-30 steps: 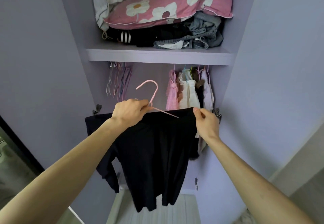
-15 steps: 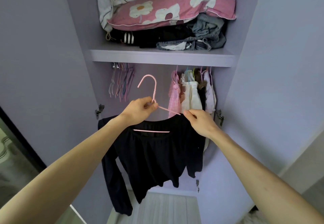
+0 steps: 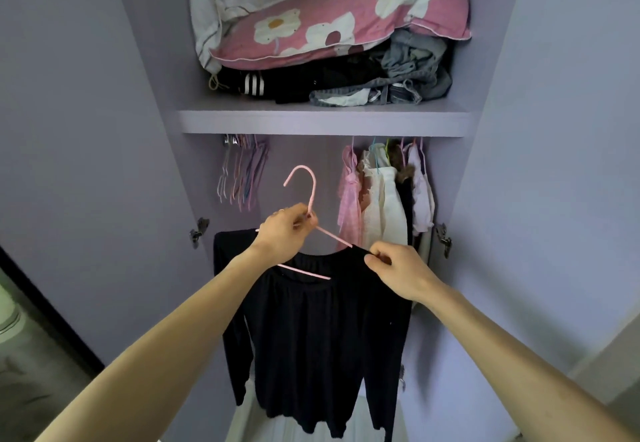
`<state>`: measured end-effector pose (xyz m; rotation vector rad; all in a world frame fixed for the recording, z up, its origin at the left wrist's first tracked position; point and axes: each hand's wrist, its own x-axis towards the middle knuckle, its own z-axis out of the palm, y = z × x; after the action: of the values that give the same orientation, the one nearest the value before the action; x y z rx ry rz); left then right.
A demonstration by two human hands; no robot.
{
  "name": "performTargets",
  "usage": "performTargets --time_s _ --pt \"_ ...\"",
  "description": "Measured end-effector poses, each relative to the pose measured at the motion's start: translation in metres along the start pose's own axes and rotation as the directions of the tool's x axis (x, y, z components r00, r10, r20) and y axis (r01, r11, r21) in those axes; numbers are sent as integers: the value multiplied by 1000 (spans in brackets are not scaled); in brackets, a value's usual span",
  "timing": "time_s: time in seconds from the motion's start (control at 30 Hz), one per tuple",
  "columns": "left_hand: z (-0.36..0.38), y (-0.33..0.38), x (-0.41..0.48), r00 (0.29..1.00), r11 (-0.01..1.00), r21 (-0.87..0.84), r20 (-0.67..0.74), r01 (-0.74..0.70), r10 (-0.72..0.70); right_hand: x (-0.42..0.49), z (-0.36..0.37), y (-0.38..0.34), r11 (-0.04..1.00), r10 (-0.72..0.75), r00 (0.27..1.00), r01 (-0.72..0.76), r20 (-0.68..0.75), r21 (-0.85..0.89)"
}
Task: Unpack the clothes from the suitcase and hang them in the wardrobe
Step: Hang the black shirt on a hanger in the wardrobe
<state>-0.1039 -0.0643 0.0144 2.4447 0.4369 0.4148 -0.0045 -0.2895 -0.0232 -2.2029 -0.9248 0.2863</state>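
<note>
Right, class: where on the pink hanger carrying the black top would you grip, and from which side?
Grip the pink hanger at its neck, under the hook, from the left as the left hand does: the hook is free above, the black top hangs below.

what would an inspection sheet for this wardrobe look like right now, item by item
surface: shelf packed, front edge bare
job's things: black top half threaded on pink hanger, hook free, not hung yet
clutter: flowered pillow on folded clothes; empty hangers left, hung clothes right
grippers: left hand grips the hanger neck; right hand pinches the top's collar
cables: nothing seen
surroundings: purple wardrobe walls, door hinges
</note>
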Motion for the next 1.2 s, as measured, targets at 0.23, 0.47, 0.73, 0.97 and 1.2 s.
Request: performTargets --time_s 0.23,0.47,0.73,0.97,1.2 --pt "-16 -41 42 985 984 157 162 -87 62 31 25 -30 957 268 959 -255 -86 140" --pt "-66 -72 113 977 810 548 71 -208 202 88 47 -77 871 469 869 -424 -160 250" --pt "-84 -100 208 928 685 708 -114 -174 354 198 66 -56 859 474 857 -399 -201 321" --pt "-50 -148 261 902 714 684 -201 -150 382 283 89 -17 890 423 829 -303 -365 342" --pt "-26 -176 292 772 729 658 -358 -191 525 343 105 22 917 344 788 -165 -510 364"
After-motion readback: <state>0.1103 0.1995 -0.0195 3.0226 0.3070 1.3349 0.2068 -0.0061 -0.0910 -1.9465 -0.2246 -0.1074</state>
